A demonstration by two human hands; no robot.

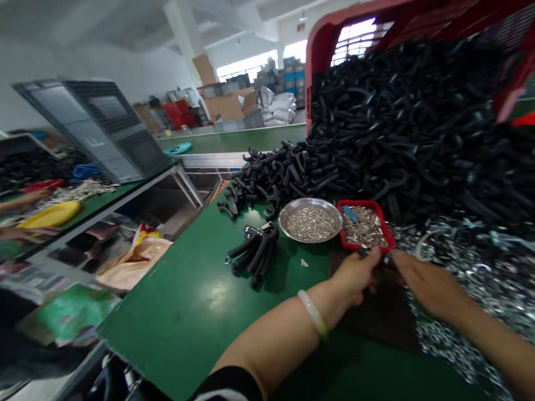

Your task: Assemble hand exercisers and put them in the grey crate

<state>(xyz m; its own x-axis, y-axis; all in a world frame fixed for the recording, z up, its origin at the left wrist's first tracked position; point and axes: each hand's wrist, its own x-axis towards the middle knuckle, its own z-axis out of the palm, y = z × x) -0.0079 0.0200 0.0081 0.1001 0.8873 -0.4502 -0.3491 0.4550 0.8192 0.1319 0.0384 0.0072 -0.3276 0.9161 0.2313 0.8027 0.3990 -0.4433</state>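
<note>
My left hand [358, 274], a pale bangle on its wrist, has thumb and fingers pinched together just below a red tray [390, 238] of small metal pins [365, 229]. My right hand [424, 279] meets it from the right, fingers closed. Between the fingertips shows a small dark piece [386, 259], too blurred and covered to name. Both hands are over a dark mat [379, 314] on the green table [188, 322]. Left of the tray stands a round metal bowl [286, 230] with tiny metal parts. Several black-handled tools with metal fittings [257, 251] lie in a bunch further left.
A red crate [313, 51] tips a large heap of black plastic handles [406, 117] across the table's back. Shiny metal pieces [488, 279] spread along the right. At left, another person's hands [23, 232] work by a yellow dish [53, 216] and a grey crate [100, 128].
</note>
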